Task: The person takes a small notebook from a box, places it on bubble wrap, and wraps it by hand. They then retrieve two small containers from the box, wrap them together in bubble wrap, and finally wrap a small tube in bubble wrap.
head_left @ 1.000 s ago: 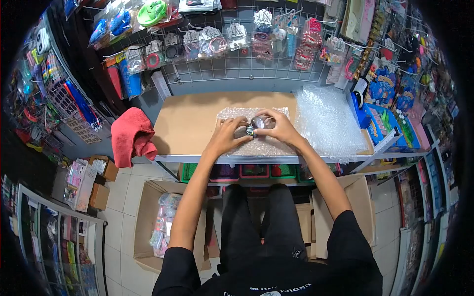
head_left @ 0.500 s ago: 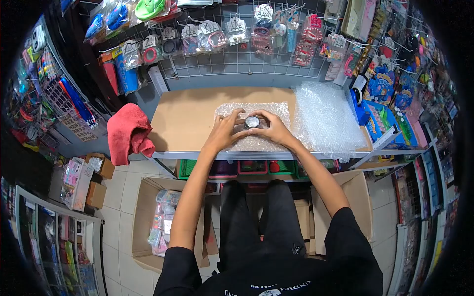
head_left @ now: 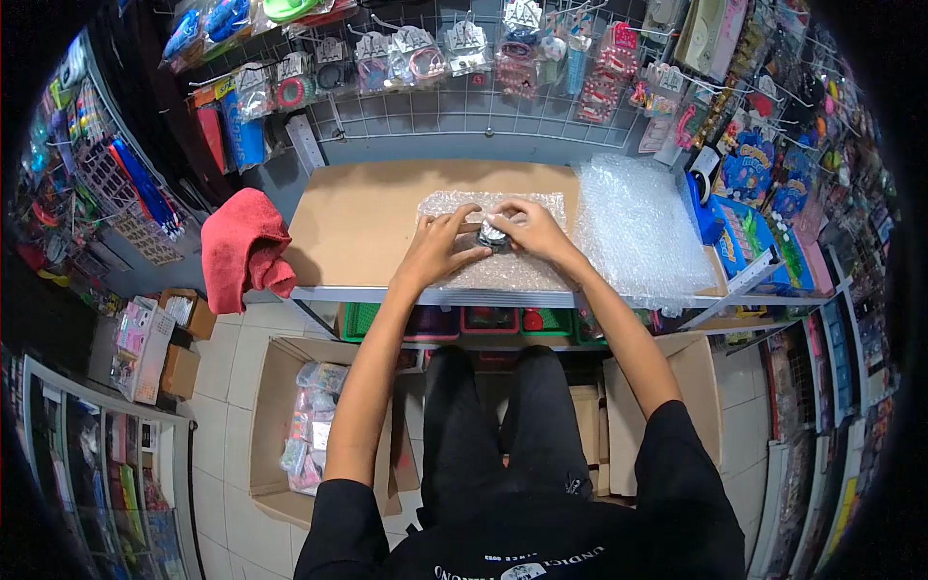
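Note:
A small round silvery object [head_left: 495,234] lies on a sheet of bubble wrap [head_left: 503,273] spread on the brown tabletop [head_left: 367,217]. My left hand [head_left: 437,247] rests on the sheet just left of the object, fingers touching it. From the right, my right hand [head_left: 530,230] covers and grips the object, its fingers curled over the top. Both hands meet at the object in the sheet's middle.
A larger pile of bubble wrap [head_left: 633,227] lies at the table's right. A red cloth [head_left: 242,246] hangs off the left edge. A wire grid wall [head_left: 464,106] of hanging packets stands behind. Open cardboard boxes [head_left: 280,425] sit on the floor below.
Both hands stayed on the object and shifted slightly; my right hand now covers more of the object's top. The view has tilted a little.

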`<state>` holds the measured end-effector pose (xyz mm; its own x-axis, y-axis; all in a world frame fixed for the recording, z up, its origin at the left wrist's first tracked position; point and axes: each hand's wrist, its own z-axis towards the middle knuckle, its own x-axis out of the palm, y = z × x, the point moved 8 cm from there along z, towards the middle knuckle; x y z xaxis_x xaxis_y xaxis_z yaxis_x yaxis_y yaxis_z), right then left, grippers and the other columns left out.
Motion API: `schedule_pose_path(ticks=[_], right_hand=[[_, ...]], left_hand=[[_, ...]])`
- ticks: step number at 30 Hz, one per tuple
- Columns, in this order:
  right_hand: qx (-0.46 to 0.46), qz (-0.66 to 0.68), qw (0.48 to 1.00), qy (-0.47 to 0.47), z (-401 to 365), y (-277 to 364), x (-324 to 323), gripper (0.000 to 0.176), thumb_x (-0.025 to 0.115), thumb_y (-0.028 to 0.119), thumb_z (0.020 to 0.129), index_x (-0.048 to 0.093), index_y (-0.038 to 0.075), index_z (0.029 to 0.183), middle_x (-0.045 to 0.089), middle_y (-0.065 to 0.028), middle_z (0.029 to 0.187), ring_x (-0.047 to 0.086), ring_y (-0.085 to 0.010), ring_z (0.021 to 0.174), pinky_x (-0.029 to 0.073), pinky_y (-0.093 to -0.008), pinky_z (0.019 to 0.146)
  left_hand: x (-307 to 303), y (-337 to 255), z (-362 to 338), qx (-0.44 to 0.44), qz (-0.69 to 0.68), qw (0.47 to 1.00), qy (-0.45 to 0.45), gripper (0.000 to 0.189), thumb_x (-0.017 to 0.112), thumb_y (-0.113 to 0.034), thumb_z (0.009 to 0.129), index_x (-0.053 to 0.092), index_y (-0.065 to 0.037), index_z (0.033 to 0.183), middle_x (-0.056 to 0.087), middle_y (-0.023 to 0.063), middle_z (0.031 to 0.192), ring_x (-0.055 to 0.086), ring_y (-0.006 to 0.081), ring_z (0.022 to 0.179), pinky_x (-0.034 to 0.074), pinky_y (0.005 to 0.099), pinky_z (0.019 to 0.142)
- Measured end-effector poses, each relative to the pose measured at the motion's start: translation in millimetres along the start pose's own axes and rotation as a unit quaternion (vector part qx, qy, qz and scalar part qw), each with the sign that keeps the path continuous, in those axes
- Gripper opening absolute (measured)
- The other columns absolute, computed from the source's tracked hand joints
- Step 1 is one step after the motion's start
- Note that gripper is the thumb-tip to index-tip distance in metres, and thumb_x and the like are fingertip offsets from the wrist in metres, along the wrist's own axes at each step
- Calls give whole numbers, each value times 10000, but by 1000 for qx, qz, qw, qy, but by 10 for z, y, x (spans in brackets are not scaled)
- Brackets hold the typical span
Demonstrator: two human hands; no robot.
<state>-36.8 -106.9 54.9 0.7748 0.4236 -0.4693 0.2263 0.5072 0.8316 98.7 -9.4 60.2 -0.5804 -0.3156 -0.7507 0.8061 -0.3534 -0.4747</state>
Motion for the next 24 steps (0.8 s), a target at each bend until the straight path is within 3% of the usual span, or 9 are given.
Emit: schedule_pose_path(ticks=[2, 3, 6, 7, 10, 16, 24], right_hand=[[-100, -118, 988, -33, -10, 107, 13, 336, 722, 325, 863, 677, 53, 1055, 661, -70, 843, 606, -99, 677, 482, -256, 617], [-19, -84, 996, -21, -40, 92, -2, 434, 767, 325, 815, 670, 41, 1129, 628, -43, 819, 573, -90, 756, 469, -259, 663], [52, -15, 995, 85, -131, -31, 38, 545, 804, 324, 776, 648, 18, 1199, 572, -7, 782, 503, -80, 727, 442, -253, 657], [21, 1, 997, 81, -149, 3, 26, 624, 824, 329, 757, 622, -10, 1241, 513, 30, 740, 444, -69, 694, 414, -245, 633], [22, 23, 995, 96, -184, -9, 25, 619, 826, 323, 756, 622, 16, 1254, 540, 5, 820, 461, -78, 701, 421, -249, 634], [-65, -42, 995, 56, -194, 116, 41, 571, 825, 295, 752, 635, 49, 1231, 551, -65, 1017, 504, -115, 756, 453, -260, 687], [-18, -24, 997, 68, -183, -6, 60, 587, 819, 321, 757, 626, 12, 1218, 577, -82, 1054, 550, -139, 823, 474, -265, 737]], left_hand=[[4, 21, 3, 0, 3, 1000, 2, 699, 712, -501, 818, 448, -141, 1356, 709, 61, 1132, 565, 291, 1176, 336, 432, 992], [0, 17, -3, 5, 7, 1000, -2, 704, 712, -500, 818, 443, -140, 1360, 707, 63, 1135, 568, 292, 1172, 337, 430, 989], [-8, 4, -11, 11, 14, 1000, -7, 716, 711, -496, 820, 427, -139, 1373, 702, 74, 1146, 573, 296, 1166, 340, 426, 980], [-10, 1, -7, 8, 14, 1000, -2, 719, 711, -491, 822, 420, -141, 1379, 699, 79, 1148, 573, 296, 1165, 340, 425, 978], [-6, -5, -2, 0, 14, 1000, 8, 717, 708, -476, 830, 405, -152, 1393, 695, 94, 1149, 571, 295, 1169, 339, 419, 976], [20, -1, -2, -1, 25, 1000, 12, 673, 691, -416, 852, 402, -169, 1408, 678, 120, 1163, 565, 292, 1173, 339, 410, 980], [-43, -174, -24, 78, -9, 997, -6, 563, 674, -344, 869, 485, -171, 1370, 568, 75, 1340, 536, 269, 1219, 336, 423, 1012]])
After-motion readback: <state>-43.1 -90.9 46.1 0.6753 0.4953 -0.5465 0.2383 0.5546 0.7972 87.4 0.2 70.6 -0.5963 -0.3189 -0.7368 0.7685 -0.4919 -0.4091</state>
